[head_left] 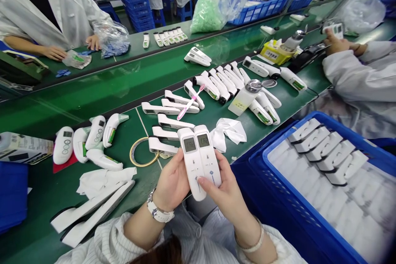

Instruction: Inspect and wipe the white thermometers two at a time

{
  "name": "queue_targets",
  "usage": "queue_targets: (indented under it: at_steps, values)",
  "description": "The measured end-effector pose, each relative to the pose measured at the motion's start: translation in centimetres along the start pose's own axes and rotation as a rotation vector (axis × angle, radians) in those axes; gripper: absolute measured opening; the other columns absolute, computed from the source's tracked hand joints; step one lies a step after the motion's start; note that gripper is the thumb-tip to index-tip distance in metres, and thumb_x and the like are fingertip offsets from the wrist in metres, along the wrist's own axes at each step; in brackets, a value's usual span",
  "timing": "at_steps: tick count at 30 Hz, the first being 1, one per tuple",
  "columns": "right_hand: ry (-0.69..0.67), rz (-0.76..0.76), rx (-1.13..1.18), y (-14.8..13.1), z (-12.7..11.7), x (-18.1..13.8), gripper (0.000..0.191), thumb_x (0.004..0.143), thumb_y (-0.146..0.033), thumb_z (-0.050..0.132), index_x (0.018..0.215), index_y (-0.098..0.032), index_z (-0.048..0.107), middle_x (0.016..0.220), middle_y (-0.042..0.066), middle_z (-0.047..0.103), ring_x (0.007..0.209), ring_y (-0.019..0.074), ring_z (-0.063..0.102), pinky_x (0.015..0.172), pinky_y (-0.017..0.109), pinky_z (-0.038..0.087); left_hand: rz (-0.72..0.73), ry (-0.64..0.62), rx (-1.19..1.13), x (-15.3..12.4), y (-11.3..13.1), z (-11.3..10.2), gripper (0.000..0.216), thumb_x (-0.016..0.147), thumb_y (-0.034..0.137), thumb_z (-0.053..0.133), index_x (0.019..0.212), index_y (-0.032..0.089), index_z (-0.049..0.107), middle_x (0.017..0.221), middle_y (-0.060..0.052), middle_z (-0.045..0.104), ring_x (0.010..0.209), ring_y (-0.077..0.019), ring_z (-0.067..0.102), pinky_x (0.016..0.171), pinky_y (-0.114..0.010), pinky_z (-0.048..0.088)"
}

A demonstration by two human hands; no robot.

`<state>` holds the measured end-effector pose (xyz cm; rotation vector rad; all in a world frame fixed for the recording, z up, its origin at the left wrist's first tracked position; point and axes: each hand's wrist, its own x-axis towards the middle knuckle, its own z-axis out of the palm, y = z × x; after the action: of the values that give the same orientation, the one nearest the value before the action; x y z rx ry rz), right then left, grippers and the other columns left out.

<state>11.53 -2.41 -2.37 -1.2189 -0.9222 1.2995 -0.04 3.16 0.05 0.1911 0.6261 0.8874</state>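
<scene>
I hold two white handheld thermometers side by side, screens up, above the front edge of the green bench (pixel 130 90). My left hand (pixel 173 183) grips the left thermometer (pixel 192 161) from the side. My right hand (pixel 227 192) supports the right thermometer (pixel 208 154), thumb resting near the buttons. Both small grey screens are lit with digits too small to read. A wristwatch sits on my left wrist, a bracelet on my right.
Several white thermometers (pixel 173 109) lie in rows on the bench, with a pink toothbrush (pixel 190 102), white cloths (pixel 229 131), a tape ring (pixel 140 152) and a small bottle (pixel 244 98). A blue crate (pixel 269 198) of thermometers stands at right. Co-workers in white coats work around.
</scene>
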Motion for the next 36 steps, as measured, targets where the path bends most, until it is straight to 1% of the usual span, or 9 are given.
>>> queue_targets:
  at_steps: [4,11,16,21,24,27,32,34,36]
  values:
    - [-0.044,-0.017,0.063,0.1,0.2,-0.2,0.063,0.078,-0.023,0.066,0.13,-0.029,0.032,0.123,0.006,0.056,0.108,0.021,0.058,0.091,0.038,0.051,-0.069,0.075,-0.017,0.0,0.2,0.2,0.043,0.094,0.036,0.03,0.105,0.013,0.064,0.106,-0.009,0.068,0.105,-0.0257,0.059,0.099,-0.046,0.037]
    - [-0.027,-0.081,0.01,0.6,0.0,-0.7,0.065,0.08,-0.025,0.065,0.135,-0.031,0.03,0.131,0.005,0.051,0.116,0.0213,0.052,0.095,0.037,0.048,-0.088,0.013,-0.038,-0.4,0.2,-0.1,0.042,0.093,0.037,0.032,0.104,0.014,0.065,0.108,-0.008,0.068,0.103,-0.0249,0.061,0.097,-0.044,0.04]
    - [-0.018,-0.18,-0.245,0.8,-0.4,-0.8,0.069,0.086,-0.026,0.056,0.143,-0.03,0.017,0.146,0.005,0.032,0.133,0.0244,0.033,0.106,0.042,0.037,0.106,-0.021,0.034,-0.2,-0.3,-0.4,0.027,0.087,0.023,0.05,0.112,0.018,0.059,0.105,-0.006,0.067,0.1,-0.0204,0.061,0.092,-0.035,0.045]
    - [-0.091,-0.293,-0.505,0.8,-0.6,-0.9,0.066,0.091,-0.024,0.046,0.145,-0.03,0.009,0.149,0.005,0.026,0.135,0.0247,0.028,0.111,0.046,0.027,0.245,0.011,0.156,-0.2,-0.6,-0.5,0.044,0.074,0.013,0.067,0.114,0.024,0.052,0.1,-0.002,0.066,0.09,-0.0162,0.063,0.081,-0.028,0.05]
    - [-0.107,-0.316,-0.593,0.7,-0.4,-1.2,0.072,0.091,-0.024,0.046,0.146,-0.029,-0.001,0.15,0.007,0.021,0.136,0.0265,0.026,0.109,0.046,0.03,0.298,0.027,0.19,-0.2,-0.7,-0.4,0.052,0.067,0.012,0.074,0.111,0.028,0.051,0.098,0.0,0.066,0.087,-0.0154,0.063,0.079,-0.027,0.05]
    - [-0.142,-0.339,-0.655,0.8,-0.1,-1.4,0.079,0.09,-0.026,0.049,0.145,-0.03,-0.007,0.151,0.007,0.016,0.137,0.0289,0.023,0.105,0.045,0.037,0.317,0.009,0.241,-0.1,-0.8,-0.5,0.049,0.063,0.012,0.076,0.106,0.024,0.055,0.104,-0.002,0.065,0.093,-0.0158,0.062,0.081,-0.024,0.049]
    - [-0.206,-0.344,-0.643,1.5,0.4,-1.2,0.076,0.091,-0.026,0.047,0.146,-0.029,-0.006,0.149,0.009,0.022,0.135,0.0272,0.028,0.103,0.041,0.04,0.323,0.015,0.391,-0.3,-1.2,-1.2,0.043,0.072,0.02,0.071,0.11,0.024,0.053,0.108,-0.003,0.065,0.094,-0.015,0.062,0.08,-0.023,0.05]
    - [-0.263,-0.392,-0.644,1.3,0.4,-0.7,0.079,0.09,-0.028,0.049,0.146,-0.027,-0.007,0.149,0.011,0.022,0.136,0.0275,0.026,0.104,0.042,0.038,0.336,0.033,0.47,-0.8,-1.1,-1.5,0.044,0.074,0.021,0.07,0.114,0.024,0.051,0.114,-0.005,0.064,0.101,-0.0164,0.06,0.086,-0.025,0.048]
    - [-0.386,-0.466,-0.665,0.5,0.1,0.5,0.084,0.087,-0.034,0.054,0.146,-0.024,-0.005,0.148,0.013,0.026,0.133,0.0292,0.032,0.102,0.042,0.04,0.352,0.082,0.501,-1.4,-0.5,-1.8,0.045,0.073,0.021,0.07,0.114,0.022,0.051,0.114,-0.007,0.064,0.104,-0.0183,0.06,0.09,-0.027,0.047]
